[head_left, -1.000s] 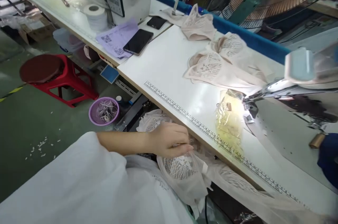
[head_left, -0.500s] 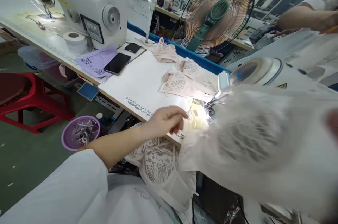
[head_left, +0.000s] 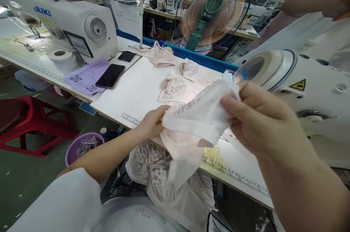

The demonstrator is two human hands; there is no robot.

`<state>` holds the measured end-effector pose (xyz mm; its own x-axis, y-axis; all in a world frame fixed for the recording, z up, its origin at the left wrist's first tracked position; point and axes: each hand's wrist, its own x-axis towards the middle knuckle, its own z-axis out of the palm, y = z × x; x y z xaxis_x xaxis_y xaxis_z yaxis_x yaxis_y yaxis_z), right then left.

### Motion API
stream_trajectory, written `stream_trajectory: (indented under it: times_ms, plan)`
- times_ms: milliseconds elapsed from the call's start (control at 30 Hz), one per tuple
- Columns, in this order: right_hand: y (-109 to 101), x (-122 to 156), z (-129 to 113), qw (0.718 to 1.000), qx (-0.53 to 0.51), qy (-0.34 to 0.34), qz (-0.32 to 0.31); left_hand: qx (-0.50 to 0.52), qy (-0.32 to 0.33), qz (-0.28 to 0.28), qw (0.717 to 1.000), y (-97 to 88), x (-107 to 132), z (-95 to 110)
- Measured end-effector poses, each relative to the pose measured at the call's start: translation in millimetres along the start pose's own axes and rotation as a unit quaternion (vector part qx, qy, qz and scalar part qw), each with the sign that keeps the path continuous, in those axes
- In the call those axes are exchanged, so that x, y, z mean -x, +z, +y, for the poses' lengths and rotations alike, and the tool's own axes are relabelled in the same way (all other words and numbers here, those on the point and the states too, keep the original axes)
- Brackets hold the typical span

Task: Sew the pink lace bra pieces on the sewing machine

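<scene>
Our right hand reaches in from the lower right, thumb pressed over bent fingers, pinching a pale bra at the center of the frame. Our left hand, arm stretched from the lower left, pinches its other end. We hold it over the edge of the counter; lace bras bunch at bottom center.

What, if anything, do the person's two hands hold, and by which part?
A pale garment: the right hand grips its right end, the left hand its left edge.
</scene>
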<state>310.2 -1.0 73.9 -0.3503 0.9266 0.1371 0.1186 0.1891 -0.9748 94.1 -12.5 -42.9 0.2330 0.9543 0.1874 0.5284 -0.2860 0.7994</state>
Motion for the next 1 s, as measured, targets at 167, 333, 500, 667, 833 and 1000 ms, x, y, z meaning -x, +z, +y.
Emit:
stream_trajectory:
  times_ms: [167,333,500,667,833,1000]
  plan:
    - [-36,4,56,0.950,0.276,0.134,-0.050,0.041,-0.102,0.093,0.990,-27.4,-22,-25]
    - [-36,1,105,0.882,0.450,0.137,-0.019,-0.159,-0.074,0.054,0.983,-59.9,-34,-46]
    - [-21,-12,118,0.832,0.545,0.095,0.047,-0.377,-0.100,-0.122,0.913,-96.3,-52,-10]
    - [-20,-16,128,0.789,0.611,0.052,0.043,-0.466,0.043,-0.137,0.873,-65.0,-51,67]
    - [-20,-5,133,0.771,0.635,0.041,0.033,-0.278,0.167,-0.241,0.915,43.0,-74,76]
    - [-31,43,146,0.780,0.625,-0.031,0.008,-0.285,0.274,-0.246,0.885,88.7,-95,35]
